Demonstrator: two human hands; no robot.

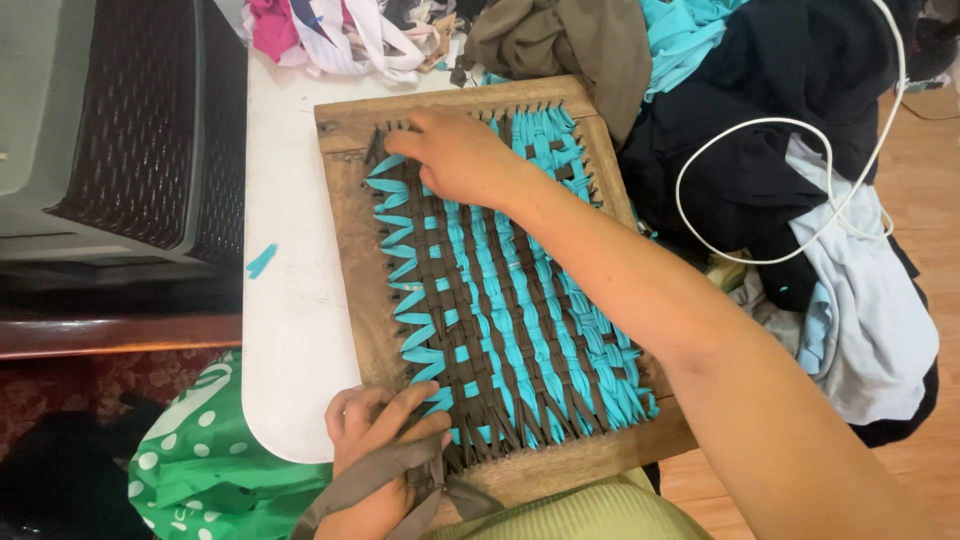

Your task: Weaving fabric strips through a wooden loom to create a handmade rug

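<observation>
A wooden weaving frame (350,230) lies on a white table (290,300), strung with turquoise and dark brown fabric strips (500,300) woven across each other. My right hand (455,155) reaches across the frame and presses its fingers on the strips at the far left corner. My left hand (375,440) is at the near edge of the frame, closed on a brown-grey fabric strip (350,490) that trails down toward me.
A dark perforated plastic bin (150,120) stands left of the table. Piles of cloth (760,130) lie behind and to the right, with a white cable (780,125) looped over them. A green dotted bag (210,460) sits at lower left. A turquoise scrap (261,261) lies on the table.
</observation>
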